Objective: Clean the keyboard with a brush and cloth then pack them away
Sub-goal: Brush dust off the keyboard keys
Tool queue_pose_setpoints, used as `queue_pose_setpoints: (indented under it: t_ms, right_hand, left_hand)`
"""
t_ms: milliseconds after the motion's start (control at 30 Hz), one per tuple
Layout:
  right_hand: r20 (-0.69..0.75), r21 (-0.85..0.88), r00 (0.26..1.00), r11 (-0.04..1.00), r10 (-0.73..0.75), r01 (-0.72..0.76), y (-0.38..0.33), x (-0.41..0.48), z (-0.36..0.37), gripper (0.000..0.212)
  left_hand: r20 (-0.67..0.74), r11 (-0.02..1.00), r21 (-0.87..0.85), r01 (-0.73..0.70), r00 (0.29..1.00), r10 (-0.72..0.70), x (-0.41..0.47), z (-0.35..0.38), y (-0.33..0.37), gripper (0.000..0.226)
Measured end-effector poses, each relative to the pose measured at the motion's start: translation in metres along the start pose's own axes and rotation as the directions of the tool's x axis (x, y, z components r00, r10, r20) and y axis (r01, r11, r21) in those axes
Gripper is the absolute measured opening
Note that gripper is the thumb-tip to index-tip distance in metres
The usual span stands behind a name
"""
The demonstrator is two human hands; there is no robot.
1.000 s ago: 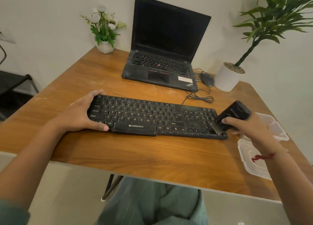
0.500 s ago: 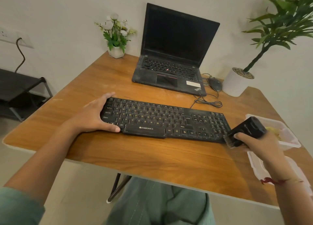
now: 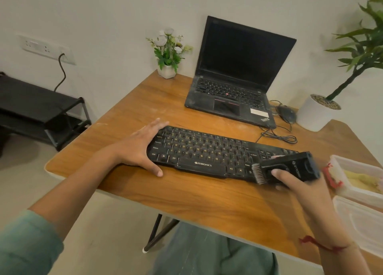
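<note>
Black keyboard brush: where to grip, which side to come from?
Grip the black boxy brush by its wide rear body, clear of the bristle strip, coming from the near right. The bristles point left at the black Zebronics keyboard, leaving that block free; the right hand wraps it there, thumb on the near face.

a single wide-angle camera is riding on the person's head, looking forward and down over the counter (image 3: pixel 207 202) from its near edge. it is facing the wall (image 3: pixel 124 15), taking in the laptop (image 3: pixel 238 84) at the far side and the keyboard (image 3: pixel 207 150) across the middle. it is sitting near enough that both forearms are entering from the bottom corners, the left hand (image 3: pixel 141 148) landing left of centre, the right hand (image 3: pixel 302 191) with its brush (image 3: pixel 300 164) low on the right. the lens is bowing the counter's edges, and the person's lap (image 3: pixel 207 254) is showing beneath.
</note>
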State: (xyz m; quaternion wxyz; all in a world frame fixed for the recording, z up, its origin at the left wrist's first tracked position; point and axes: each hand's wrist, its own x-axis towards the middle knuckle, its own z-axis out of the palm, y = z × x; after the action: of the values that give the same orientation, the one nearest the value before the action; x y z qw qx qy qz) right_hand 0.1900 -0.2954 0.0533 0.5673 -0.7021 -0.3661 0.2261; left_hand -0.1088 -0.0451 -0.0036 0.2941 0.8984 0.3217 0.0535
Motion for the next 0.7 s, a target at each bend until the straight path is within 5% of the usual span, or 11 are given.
queue_pose_setpoints:
  t_ms: [133, 267, 433, 600, 700]
  right_hand:
    - [0.138, 0.133, 0.99, 0.991, -0.004, -0.015, -0.007, -0.002, 0.027, 0.037]
    - [0.183, 0.145, 0.982, 0.989, -0.048, 0.021, -0.021, 0.021, 0.051, 0.084]
    - [0.349, 0.115, 0.934, 0.993, -0.073, 0.035, -0.047, 0.067, 0.099, 0.03]
    - [0.622, -0.24, 0.779, 0.929, -0.077, 0.283, -0.063, 0.125, 0.171, 0.031]
    - [0.698, -0.288, 0.715, 0.895, -0.048, 0.341, -0.073, 0.143, 0.209, 0.034]
  left_hand:
    - [0.016, 0.994, -0.108, 0.026, 1.0, -0.024, -0.002, -0.006, -0.003, 0.145]
    - [-0.063, 0.997, -0.075, 0.03, 0.997, -0.035, 0.0, -0.001, 0.001, 0.142]
    - [-0.101, 0.998, -0.052, 0.028, 0.994, -0.033, 0.003, 0.001, 0.001, 0.147]
    - [-0.11, 0.997, -0.066, 0.04, 0.993, -0.047, 0.003, 0.002, 0.0, 0.151]
    - [-0.103, 0.996, -0.08, 0.031, 0.994, -0.039, 0.004, 0.001, -0.002, 0.151]
